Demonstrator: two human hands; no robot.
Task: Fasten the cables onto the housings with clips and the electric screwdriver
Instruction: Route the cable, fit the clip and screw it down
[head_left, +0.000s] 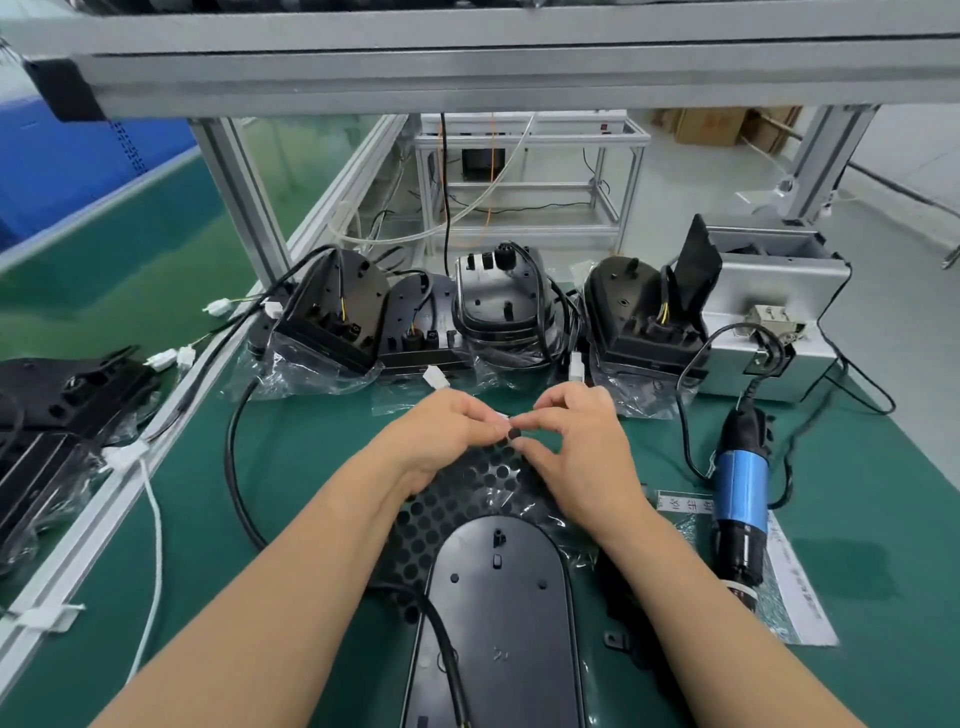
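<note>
Landmark: near housing (498, 587), a black oval shell lying flat on the green bench (311, 467), its perforated end pointing away from the person.
Clip: a small black clip (514, 433) is held above the far, perforated end of the near housing, between the fingertips of both hands.
Left hand: the left hand (441, 431) is over the far left part of the near housing, fingers curled, fingertips pinching the clip from the left; a small white piece shows at the fingertips, what it is cannot be told.
Right hand: the right hand (576, 441) is over the far right part of the near housing, thumb and forefinger closed on the clip from the right, the other fingers bent above.
Arms: both forearms are bare and reach forward along either side of the near housing, converging at its far end.
Cable: a black cable (448, 654) crosses the near left part of the near housing.
Electric screwdriver: the electric screwdriver (740, 499), blue-bodied, lies on the bench to the right of the near housing, apart from both hands.
Other housings: a row of housings (498, 301) with cables stands beyond the near housing.
</note>
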